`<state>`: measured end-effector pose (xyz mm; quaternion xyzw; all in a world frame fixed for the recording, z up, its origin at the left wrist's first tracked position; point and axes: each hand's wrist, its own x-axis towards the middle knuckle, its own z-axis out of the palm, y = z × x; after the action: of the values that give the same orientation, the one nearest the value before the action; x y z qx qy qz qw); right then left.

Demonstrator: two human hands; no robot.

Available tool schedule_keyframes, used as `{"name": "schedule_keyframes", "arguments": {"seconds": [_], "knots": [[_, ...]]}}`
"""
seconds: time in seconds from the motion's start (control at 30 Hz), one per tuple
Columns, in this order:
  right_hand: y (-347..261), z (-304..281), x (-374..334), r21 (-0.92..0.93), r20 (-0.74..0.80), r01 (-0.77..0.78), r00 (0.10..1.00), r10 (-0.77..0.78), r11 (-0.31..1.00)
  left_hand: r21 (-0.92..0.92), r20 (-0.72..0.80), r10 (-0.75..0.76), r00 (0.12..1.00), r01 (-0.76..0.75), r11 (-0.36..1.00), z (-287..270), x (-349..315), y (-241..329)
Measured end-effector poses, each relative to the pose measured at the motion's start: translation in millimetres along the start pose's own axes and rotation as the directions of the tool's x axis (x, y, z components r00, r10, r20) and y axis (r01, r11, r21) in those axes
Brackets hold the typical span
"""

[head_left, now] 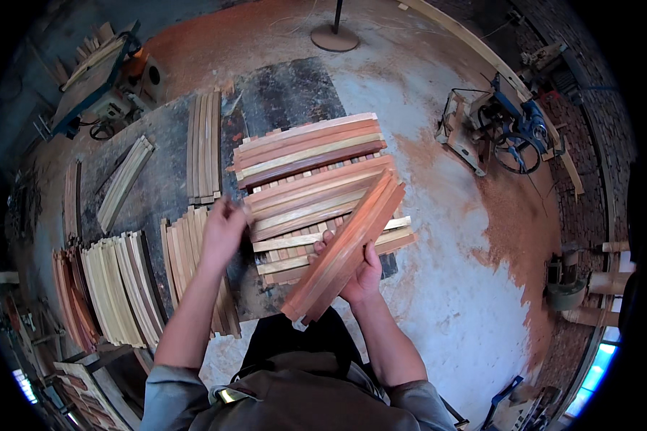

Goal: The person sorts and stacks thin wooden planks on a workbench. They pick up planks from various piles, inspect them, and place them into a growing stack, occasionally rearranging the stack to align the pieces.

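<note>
My right hand (363, 276) is closed around a bundle of reddish-brown wooden strips (352, 241), held slantwise in front of my body. My left hand (226, 226) hovers at the left ends of a layered stack of wooden strips (309, 197). Its fingers are bent and a little blurred, so whether they grip or touch a strip is unclear. Pale, pink and dark brown strips lie crosswise over others in that stack. The held bundle covers the stack's near right part.
More strips stand in rows on the left: pale ones (122, 287), reddish ones (72, 298) and a brown bundle (205, 147). A machine (97, 93) occupies the far left. Another machine with a handwheel (517, 151) is at right, near sawdust. A round stand base (335, 39) sits at the back.
</note>
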<state>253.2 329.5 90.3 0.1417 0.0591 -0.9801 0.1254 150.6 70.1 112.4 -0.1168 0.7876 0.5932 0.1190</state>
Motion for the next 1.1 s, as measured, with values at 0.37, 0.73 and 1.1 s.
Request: {"name": "schedule_keyframes", "arguments": {"seconds": [0.37, 0.73, 1.1], "knots": [[-2, -4, -5, 0.001, 0.006, -0.035, 0.999, 0.035, 0.999, -0.496, -0.114, -0.292, 0.950, 0.200, 0.845, 17, 83, -37], [0, -6, -3, -0.004, -0.010, -0.040, 0.999, 0.040, 0.999, -0.422, 0.124, -0.273, 0.954, 0.300, 0.855, -10, 70, 16], [4, -7, -1, -0.023, -0.093, -0.060, 0.994, 0.057, 0.998, -0.089, 0.295, -0.169, 0.941, 0.203, 0.975, -14, 58, 58]]}}
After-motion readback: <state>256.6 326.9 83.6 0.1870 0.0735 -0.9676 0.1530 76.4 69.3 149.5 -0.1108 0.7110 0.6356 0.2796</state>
